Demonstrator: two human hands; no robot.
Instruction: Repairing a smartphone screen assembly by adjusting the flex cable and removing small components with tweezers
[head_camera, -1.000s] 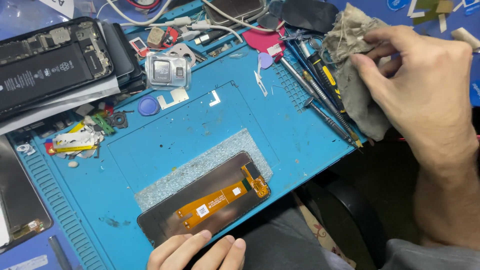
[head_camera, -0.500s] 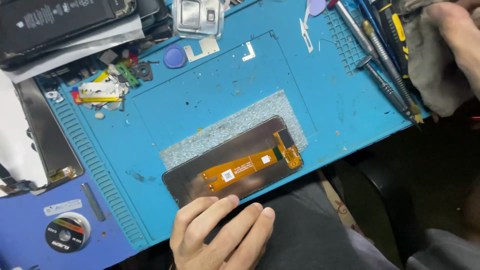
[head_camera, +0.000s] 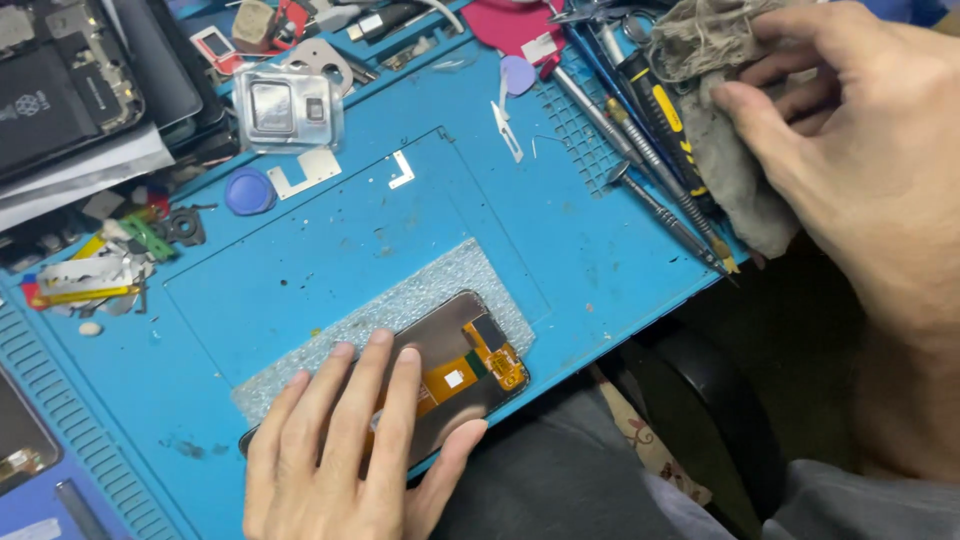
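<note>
Pressing flat with open fingers, the left hand (head_camera: 345, 455) rests on the phone screen (head_camera: 455, 365); the right hand (head_camera: 850, 150) grips a grey cloth (head_camera: 725, 150) over the blue mat (head_camera: 330, 240).

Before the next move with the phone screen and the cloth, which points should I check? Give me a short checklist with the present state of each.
1. Left hand lies flat on the screen panel: ok.
2. Panel lies face down, orange flex cable upward: ok.
3. Panel lies fully on the blue mat: not ok, its near edge is at the mat's edge.
4. Right hand grips the grey cloth: ok.
5. Cloth is clean: not ok, it looks stained and frayed.
6. Screwdrivers are apart from the cloth: not ok, the cloth lies over them.
</note>
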